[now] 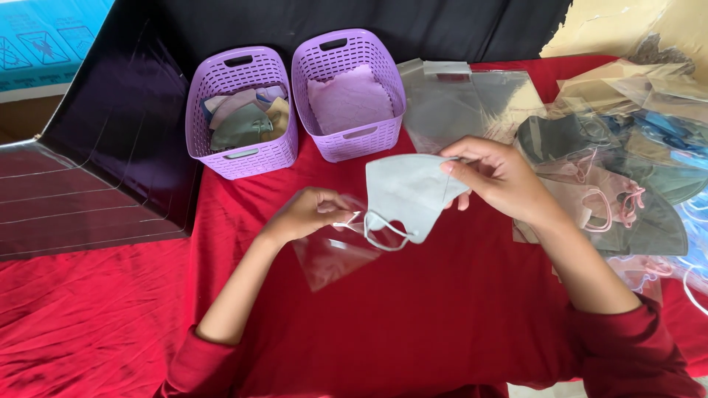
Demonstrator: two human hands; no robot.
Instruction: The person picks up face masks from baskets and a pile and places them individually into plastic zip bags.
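Observation:
My right hand [495,177] pinches the upper edge of a light grey folded face mask [405,190] above the red cloth. Its ear loops hang down toward my left hand [310,212]. That hand grips the mouth of a clear plastic sleeve [332,256], which lies on the cloth below it. The mask's lower tip sits at the sleeve's opening.
Two purple baskets stand at the back: the left basket [221,151] holds several folded masks, the right basket [361,140] holds pink ones. A stack of clear sleeves [461,99] lies behind my right hand. Loose masks [627,199] pile at the right. A dark board [118,133] leans at the left.

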